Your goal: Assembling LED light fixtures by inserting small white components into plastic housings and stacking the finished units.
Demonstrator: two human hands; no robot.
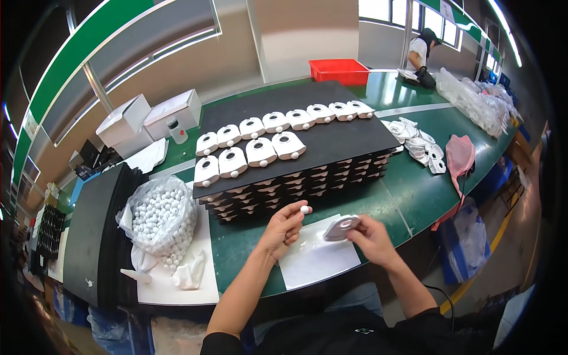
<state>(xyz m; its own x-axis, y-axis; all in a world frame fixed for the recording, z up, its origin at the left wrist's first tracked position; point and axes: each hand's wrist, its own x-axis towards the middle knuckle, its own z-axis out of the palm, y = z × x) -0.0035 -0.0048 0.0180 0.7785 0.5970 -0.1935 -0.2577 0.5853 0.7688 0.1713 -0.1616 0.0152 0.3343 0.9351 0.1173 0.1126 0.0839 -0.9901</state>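
A long green workbench (pixel 414 195) carries a stack of black trays (pixel 296 148) at the middle, its top sheet lined with two rows of finished white housings (pixel 260 151), each fitted with a ball. At near left sits a clear bag of white balls (pixel 161 219). On the near edge lies a white paper sheet (pixel 316 260).

Over that sheet, the right hand (pixel 373 239) grips a grey-white housing (pixel 341 227), fingers closed round its edge. The left hand (pixel 285 228) pinches one small white ball (pixel 305 209) between thumb and fingertip, just left of the housing.

This looks like the fitting step: the ball wants lining up with the housing's socket and pressing home.
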